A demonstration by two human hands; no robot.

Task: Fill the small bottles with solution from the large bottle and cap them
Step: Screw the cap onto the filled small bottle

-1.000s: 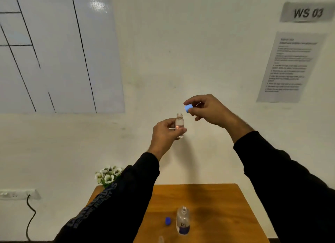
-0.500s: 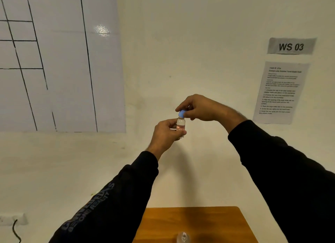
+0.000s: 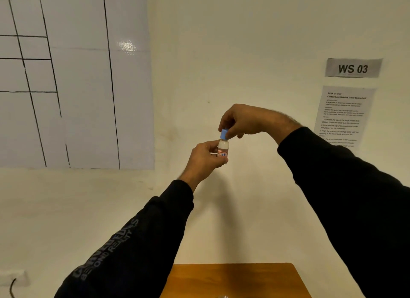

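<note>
While pinched, small bottle (image 3: 223, 149) upright.

Your left hand (image 3: 205, 159) covers the lower part of the small bottle (image 3: 223, 148), so you cannot see its base. Far below your hands, the tabletop (image 3: 235, 280) is cut off by the bottom edge. The instruction sheet (image 3: 342, 115) beyond your right hand (image 3: 241, 121) is too small to read, its lower part behind your sleeve.

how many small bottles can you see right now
1. The small bottle is held up before the wall, gripped by the left hand, while the right hand pinches its blue cap. Others may sit below the frame.
</note>
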